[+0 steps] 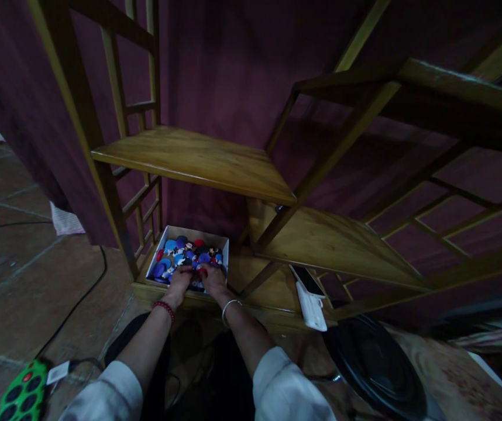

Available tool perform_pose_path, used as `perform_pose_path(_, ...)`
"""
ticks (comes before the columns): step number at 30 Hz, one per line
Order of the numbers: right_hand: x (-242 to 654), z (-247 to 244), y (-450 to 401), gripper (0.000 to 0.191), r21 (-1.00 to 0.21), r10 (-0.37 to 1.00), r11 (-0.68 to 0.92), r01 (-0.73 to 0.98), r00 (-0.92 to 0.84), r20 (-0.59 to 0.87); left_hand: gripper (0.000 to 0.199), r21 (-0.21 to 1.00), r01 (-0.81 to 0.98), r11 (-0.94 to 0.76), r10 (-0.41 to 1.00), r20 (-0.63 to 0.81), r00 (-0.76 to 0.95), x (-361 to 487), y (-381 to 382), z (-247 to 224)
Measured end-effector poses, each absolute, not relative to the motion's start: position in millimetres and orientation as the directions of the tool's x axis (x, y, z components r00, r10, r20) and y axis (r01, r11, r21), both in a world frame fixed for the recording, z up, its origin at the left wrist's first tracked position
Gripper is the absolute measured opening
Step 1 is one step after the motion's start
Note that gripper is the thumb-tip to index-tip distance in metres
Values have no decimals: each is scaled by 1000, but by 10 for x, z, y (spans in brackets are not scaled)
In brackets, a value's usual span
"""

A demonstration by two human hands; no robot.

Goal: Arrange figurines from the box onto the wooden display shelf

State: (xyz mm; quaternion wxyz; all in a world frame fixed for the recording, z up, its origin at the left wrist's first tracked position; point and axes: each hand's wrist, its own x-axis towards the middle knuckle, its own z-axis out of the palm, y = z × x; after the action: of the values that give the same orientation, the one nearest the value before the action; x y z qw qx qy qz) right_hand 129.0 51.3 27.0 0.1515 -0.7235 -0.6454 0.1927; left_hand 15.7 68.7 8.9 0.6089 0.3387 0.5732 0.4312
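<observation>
My white sleeves (277, 386) sit closest to me at the bottom of the view, and from them my bare forearms reach forward and down to a low wooden shelf (260, 275). My left hand (179, 279), with a red bead bracelet (164, 309) at the wrist, and my right hand (213, 279), with a thin silver bangle (230, 307), lie side by side at the near edge of a shallow white box (189, 234) that stands on that shelf. The box is filled with small round pieces (181, 254), mostly blue, with some red and dark ones. Both hands have their fingers curled down into the pieces at the near side of the box; whether they pinch any single piece I cannot tell. Just to the right of my right hand, on the same shelf, lie a dark phone (307, 280) and a white oblong device (313, 309) touching it. Beyond my hands a second wooden shelf board (198, 158) stands above the box, in front of a dark purple curtain (224, 70). Well to the left of my left hand, on the tiled floor (9, 275), is a green power strip (25, 393) with a black cable (88, 289).
</observation>
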Motion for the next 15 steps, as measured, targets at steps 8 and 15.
perform_pose_path(8, 1283, 182, 522, 31, -555, 992, -121, 823, 118, -41, 22, 777, -326, 538, 838, -535, 107, 179, 704, 233)
perform_pose_path(15, 1288, 106, 526, 31, -620, 990, -123, 775, 142, -19, 20, 800, -307, 515, 854, -510, 100, 174, 730, 257)
